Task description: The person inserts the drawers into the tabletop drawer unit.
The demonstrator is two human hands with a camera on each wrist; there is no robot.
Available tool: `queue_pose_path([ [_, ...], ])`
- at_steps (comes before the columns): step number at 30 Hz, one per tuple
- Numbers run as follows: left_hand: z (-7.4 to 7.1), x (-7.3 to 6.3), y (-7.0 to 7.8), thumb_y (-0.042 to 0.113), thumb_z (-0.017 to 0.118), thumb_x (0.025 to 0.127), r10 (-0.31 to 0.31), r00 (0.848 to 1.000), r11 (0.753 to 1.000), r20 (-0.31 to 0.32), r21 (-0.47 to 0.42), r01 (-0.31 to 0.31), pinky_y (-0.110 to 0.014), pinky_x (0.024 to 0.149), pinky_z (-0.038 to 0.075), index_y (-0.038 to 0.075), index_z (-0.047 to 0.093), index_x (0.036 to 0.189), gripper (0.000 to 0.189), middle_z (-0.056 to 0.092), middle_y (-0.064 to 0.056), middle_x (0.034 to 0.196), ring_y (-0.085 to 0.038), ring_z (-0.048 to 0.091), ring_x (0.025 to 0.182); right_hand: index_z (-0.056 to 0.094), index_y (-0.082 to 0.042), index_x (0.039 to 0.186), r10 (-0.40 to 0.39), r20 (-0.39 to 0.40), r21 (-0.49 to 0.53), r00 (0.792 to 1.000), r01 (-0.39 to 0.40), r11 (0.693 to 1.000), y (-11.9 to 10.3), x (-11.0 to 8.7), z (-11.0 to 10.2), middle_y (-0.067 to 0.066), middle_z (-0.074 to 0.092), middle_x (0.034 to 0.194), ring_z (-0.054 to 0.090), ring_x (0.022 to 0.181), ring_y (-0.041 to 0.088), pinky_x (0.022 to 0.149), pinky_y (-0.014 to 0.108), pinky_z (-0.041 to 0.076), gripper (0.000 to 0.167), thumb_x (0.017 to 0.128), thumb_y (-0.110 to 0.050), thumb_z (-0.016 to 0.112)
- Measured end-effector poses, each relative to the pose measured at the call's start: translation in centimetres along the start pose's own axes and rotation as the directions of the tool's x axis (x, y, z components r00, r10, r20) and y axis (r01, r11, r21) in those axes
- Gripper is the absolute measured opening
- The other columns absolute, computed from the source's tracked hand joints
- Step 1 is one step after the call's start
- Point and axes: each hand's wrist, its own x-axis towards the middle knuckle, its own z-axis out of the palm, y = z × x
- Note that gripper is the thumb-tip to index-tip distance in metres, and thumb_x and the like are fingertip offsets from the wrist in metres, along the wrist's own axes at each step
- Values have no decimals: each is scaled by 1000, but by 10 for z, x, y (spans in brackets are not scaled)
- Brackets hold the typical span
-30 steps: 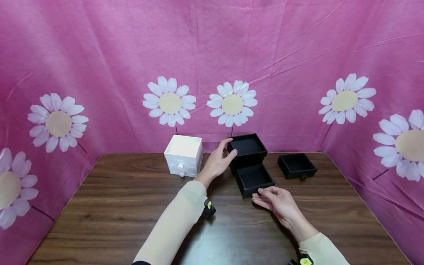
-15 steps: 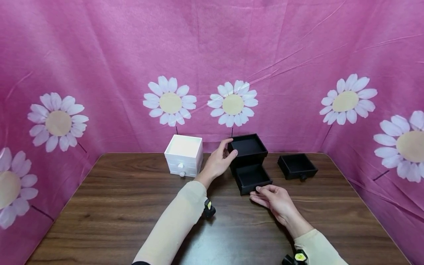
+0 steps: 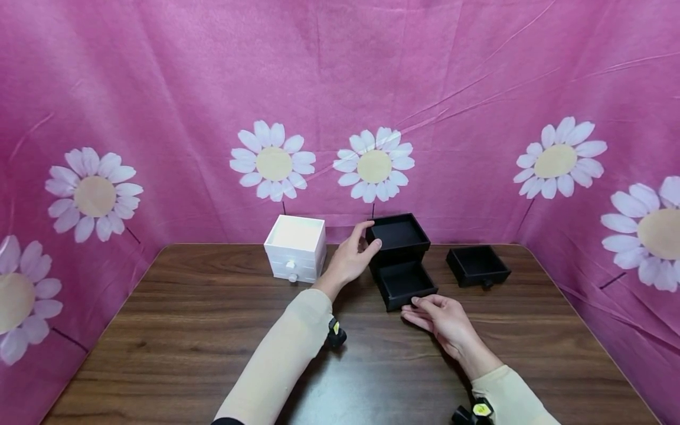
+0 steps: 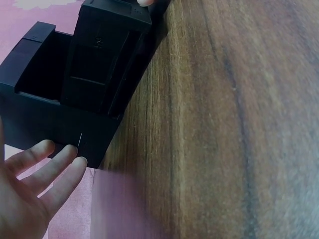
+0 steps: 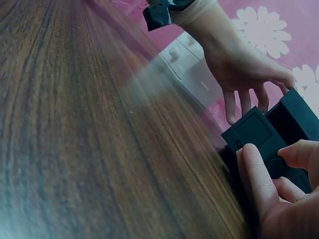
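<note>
A small black drawer cabinet [image 3: 398,233] stands at the back of the table, its lower drawer [image 3: 406,280] pulled far out toward me. The drawer's inside shows bare. My left hand [image 3: 347,257] rests against the cabinet's left side, and in the left wrist view its extended fingertips touch the black wall. At the drawer's front, my right hand [image 3: 446,324] holds the drawer between thumb and fingers; the grasped spot is partly covered by the fingers. One long finger [image 5: 259,179] of the right hand lies along the black front in the right wrist view.
A separate black drawer [image 3: 478,265] with a knob sits to the right of the cabinet. Left of it is a white drawer cabinet [image 3: 294,251] with knobs. A pink cloth [image 3: 451,71] printed with daisies hangs behind the wooden table [image 3: 175,330].
The right hand and the drawer have shifted slightly inward toward the cabinet, mostly in the first half second. The left hand has kept its place.
</note>
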Motion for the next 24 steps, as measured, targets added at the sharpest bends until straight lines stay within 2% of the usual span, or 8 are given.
queue_pose_path([
  [6, 0, 0, 0, 55, 52, 109, -3, 1000, 1000, 2, 0, 3, -41, 89, 51, 37, 40, 162, 57, 64, -11, 127, -21, 60, 110, 67, 2, 102, 6, -16, -4, 1000, -6, 1000, 2, 1, 0, 12, 81, 95, 81, 92, 18, 90, 31, 64, 15, 110, 1, 55],
  [19, -1, -1, 0, 57, 51, 109, -2, 1000, 1000, 4, 7, 2, -38, 86, 50, 39, 40, 162, 57, 63, -5, 122, -19, 60, 106, 67, 3, 101, -15, -30, -16, 999, 15, 1000, 1, 2, 3, 13, 81, 95, 81, 90, 18, 89, 32, 64, 13, 109, 1, 56],
  [24, -1, -1, 0, 57, 51, 109, -4, 1000, 1000, 0, 10, 4, -38, 86, 50, 40, 40, 162, 57, 63, -4, 122, -19, 60, 107, 66, 8, 109, -10, -42, -52, 999, 8, 999, 1, 6, 6, 14, 81, 97, 81, 90, 18, 89, 32, 64, 13, 110, -1, 57],
])
